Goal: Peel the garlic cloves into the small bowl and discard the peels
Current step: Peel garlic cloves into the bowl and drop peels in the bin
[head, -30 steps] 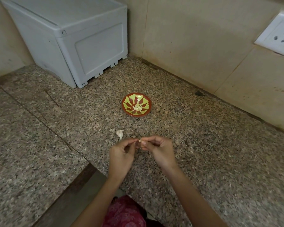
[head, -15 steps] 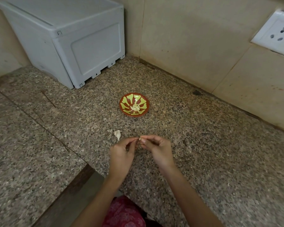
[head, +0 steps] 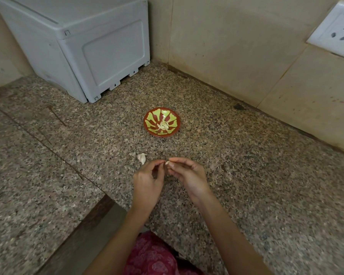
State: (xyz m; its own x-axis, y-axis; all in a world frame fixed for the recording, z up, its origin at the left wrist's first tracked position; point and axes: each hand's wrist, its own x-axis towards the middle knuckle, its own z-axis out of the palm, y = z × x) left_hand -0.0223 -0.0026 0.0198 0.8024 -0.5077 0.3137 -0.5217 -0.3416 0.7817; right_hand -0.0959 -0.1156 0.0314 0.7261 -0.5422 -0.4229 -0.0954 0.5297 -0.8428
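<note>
Above the desk (head: pixel 246 175), the right hand (head: pixel 189 175) pinches a garlic clove (head: pixel 167 162) — the left hand (head: pixel 147 181), seemingly pinching its skin (head: pixel 164 161), should pull gently.

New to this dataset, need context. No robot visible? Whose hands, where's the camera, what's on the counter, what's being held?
No robot: a person works bare-handed, filmed by one wide-angle camera on their head, looking down. The right hand pinches a garlic clove; the left hand pinches at its end, apparently its skin. On the granite counter: a small bowl holding peeled cloves, a loose garlic piece (clove or peel, unclear), a grey plastic box. A wall socket sits upper right.
</note>
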